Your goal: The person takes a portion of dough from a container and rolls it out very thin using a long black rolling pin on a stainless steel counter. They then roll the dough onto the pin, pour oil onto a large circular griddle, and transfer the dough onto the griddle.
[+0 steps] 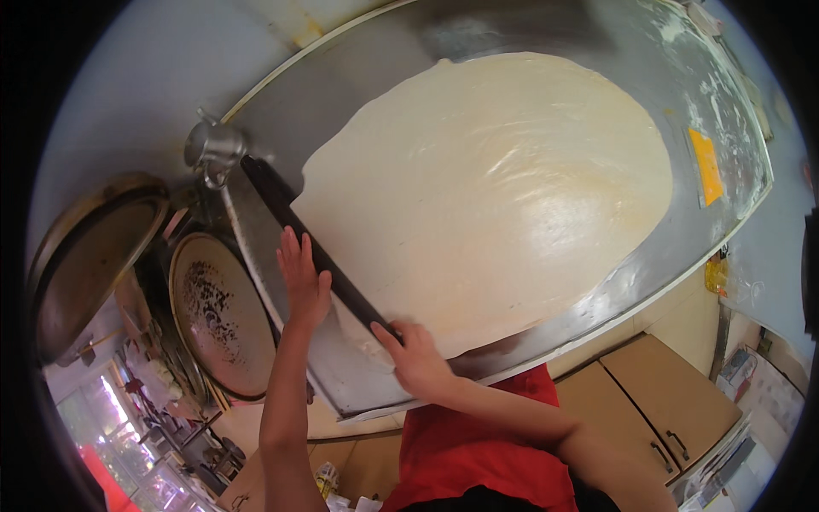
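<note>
A large, thin sheet of pale dough (499, 205) lies spread over a metal-topped work table (365, 387), its surface smooth and slightly shiny. Along its left edge a long dark rolling pin (339, 278) lies diagonally. My left hand (306, 281) rests against the pin's left side, fingers extended, palm down. The near end of the pin is in my right hand (417, 361), with the thumb beside it and the fingers bent; part of that grip is hidden. An orange dough scraper (706, 166) lies right of the dough, near white flour smears.
At the table's far left corner stands a metal pitcher (214, 146). Left of the table are a round griddle (221, 317) with dark scorched spots and a raised round lid (96, 269). Wooden cabinet doors (678, 403) are below right. A raised rim edges the table.
</note>
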Available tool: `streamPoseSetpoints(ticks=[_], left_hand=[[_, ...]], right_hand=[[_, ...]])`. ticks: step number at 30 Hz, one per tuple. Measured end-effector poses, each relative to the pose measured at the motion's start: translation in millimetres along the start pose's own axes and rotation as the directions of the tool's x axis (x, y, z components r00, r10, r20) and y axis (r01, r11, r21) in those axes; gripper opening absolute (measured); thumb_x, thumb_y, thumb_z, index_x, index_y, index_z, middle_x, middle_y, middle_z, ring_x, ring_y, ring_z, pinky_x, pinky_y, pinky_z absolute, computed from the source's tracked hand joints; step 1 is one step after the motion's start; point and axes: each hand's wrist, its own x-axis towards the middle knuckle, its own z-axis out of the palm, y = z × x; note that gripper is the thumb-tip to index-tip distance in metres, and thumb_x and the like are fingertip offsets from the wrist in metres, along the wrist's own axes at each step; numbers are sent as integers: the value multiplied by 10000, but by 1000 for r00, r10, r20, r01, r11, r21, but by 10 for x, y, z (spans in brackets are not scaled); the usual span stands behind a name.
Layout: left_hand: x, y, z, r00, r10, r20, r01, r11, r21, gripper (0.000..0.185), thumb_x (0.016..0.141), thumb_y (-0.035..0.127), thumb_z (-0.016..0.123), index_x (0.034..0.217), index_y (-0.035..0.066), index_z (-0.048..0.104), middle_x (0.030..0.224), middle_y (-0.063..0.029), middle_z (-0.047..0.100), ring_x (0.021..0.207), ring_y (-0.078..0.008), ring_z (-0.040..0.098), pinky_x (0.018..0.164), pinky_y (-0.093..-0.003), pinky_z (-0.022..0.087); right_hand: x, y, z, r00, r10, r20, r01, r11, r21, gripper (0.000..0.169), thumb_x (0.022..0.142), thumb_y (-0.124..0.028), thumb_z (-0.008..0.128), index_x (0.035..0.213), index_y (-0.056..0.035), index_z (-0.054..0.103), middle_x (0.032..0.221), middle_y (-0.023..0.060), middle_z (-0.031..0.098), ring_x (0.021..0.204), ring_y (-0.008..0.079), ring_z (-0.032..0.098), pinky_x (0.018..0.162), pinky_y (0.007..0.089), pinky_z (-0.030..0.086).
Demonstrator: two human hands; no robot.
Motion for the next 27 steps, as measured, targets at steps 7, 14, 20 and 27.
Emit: streamPoseSetpoints(ticks=[7,14,20,27], left_hand=[[1584,1131,866,990,122,-69,-124,992,-35,712,1005,525,354,1516,47,225,1601,-192,164,1458,-432,166,1157,-592,134],[3060,2602,1567,961,258,-97,-266,961,-81,647,968,388,467,1476,26,296,1584,-185,224,1460,-417,181,1165,-578,139],[4014,3744,1987,930,346,-126,-355,933,-60,522,964,268,460,1405,-10,425,1538,-175,336,1447,-402,232,1154,-581,171],[4770,4842,2497,960,227,-167,-236,971,-40,515,941,296,506,1350,-17,496,1448,-148,481,1438,-362,268,1188,-530,124]], right_hand=[[-249,945,-1293,995,4,-99,-61,814,-577,609,843,-189,620,1392,3,439,1529,245,299,1424,376,298,1113,617,248],[-641,1666,-2838,917,189,-351,-352,797,-490,716,819,-252,705,1425,-10,410,1539,227,301,1433,361,296,1137,608,207],[-892,2252,-3925,860,222,-460,-451,752,-480,718,830,-262,700,1438,-26,401,1545,233,279,1449,381,247,1145,621,169],[-1124,2727,-4886,803,232,-550,-552,637,-538,711,839,-264,697,1456,-71,400,1562,182,275,1451,343,254,1167,575,155]])
